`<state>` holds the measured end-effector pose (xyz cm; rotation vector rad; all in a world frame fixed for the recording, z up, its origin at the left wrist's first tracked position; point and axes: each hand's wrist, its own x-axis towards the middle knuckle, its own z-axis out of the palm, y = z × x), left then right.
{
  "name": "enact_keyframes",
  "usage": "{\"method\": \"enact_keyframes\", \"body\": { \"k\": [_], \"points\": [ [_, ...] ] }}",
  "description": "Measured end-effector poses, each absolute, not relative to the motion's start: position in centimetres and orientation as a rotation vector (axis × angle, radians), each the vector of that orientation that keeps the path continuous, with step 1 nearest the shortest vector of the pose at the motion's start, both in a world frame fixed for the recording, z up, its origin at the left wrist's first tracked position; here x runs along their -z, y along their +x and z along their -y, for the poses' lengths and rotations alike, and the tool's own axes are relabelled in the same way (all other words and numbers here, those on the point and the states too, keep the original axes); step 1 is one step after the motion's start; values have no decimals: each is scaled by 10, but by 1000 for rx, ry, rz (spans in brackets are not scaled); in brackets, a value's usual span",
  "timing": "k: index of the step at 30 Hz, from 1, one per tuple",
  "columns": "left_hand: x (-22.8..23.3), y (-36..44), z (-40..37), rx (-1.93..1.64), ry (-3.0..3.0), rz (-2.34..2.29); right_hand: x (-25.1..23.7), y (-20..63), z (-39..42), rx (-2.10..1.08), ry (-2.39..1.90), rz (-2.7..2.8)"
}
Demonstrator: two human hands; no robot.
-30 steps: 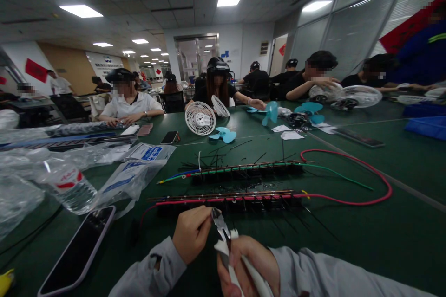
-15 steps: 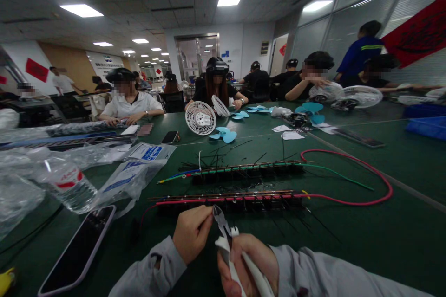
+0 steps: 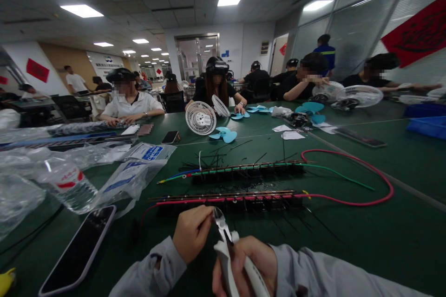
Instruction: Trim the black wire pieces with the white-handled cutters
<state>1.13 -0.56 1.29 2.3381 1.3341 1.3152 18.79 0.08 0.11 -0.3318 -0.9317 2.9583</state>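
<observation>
In my right hand (image 3: 249,264) is a pair of diagonal cutters (image 3: 223,227) with white handles and a bare metal head, its tip pointing up and left. My left hand (image 3: 193,233) is closed in a pinch right beside the cutter tip, at the front edge of the nearer black strip assembly (image 3: 265,200). What its fingers pinch is hidden. A thick red cable (image 3: 334,198) runs along this strip and loops off to the right. Behind it lies a second black strip (image 3: 244,170) with a green wire (image 3: 337,171) and thin black tie ends sticking up.
A phone (image 3: 81,250), a water bottle (image 3: 66,181) and plastic bags (image 3: 132,171) lie to the left. Blue fan blades (image 3: 225,134) and white fan grilles (image 3: 200,118) are farther back, near co-workers. Black tie scraps and papers (image 3: 292,135) are scattered about.
The cutters have turned slightly in my right hand, while my left hand stays put. Across the table, a co-worker's hand has moved down onto a blue fan blade. Standing people in the background have shifted.
</observation>
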Motion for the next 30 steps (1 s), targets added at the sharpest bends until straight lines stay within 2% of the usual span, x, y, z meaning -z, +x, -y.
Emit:
{"method": "enact_keyframes", "body": {
  "k": [7, 30],
  "points": [
    [-16, 12, 6, -1333, 2326, -1265, -3, 186, -3, -3029, -354, 891],
    [-16, 12, 6, -1300, 2335, -1277, 5, 188, -2, -2933, -357, 937]
  ]
}}
